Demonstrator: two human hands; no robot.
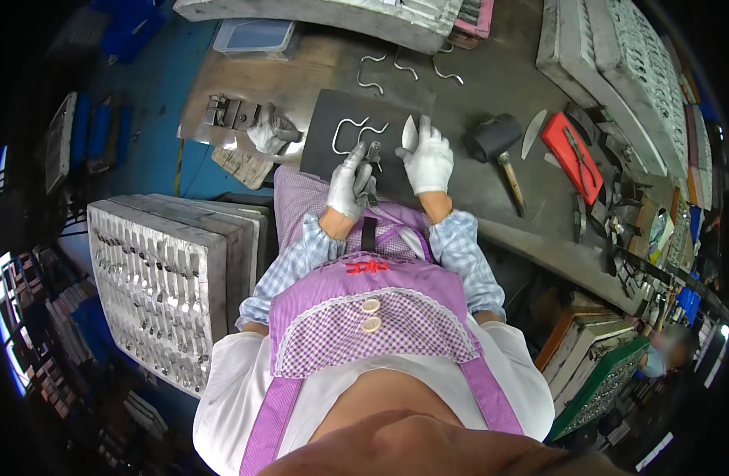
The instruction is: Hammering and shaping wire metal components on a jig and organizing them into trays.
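My left hand [345, 189], in a white glove with grey on the fingers, is closed around a small shiny metal part [372, 154] whose exact kind I cannot make out. To its right, my gloved right hand [429, 165] pinches a pointed, leaf-shaped metal blade [409, 135] between thumb and fingers. Both hands are over the near part of a black mat [321, 131]. On that mat, just beyond my left hand, lies a bent silver wire piece [336, 136] with curved ends. More bent silver wires [372, 84] rest farther back on the table.
A black-headed mallet [493, 136] lies right of my right hand, near a curved blade [533, 133] and a red tray [570, 155] with pliers. At left are a metal fixture [233, 113] and a crumpled glove [271, 131]. Foam blocks [162, 278] holding metal pieces stand around.
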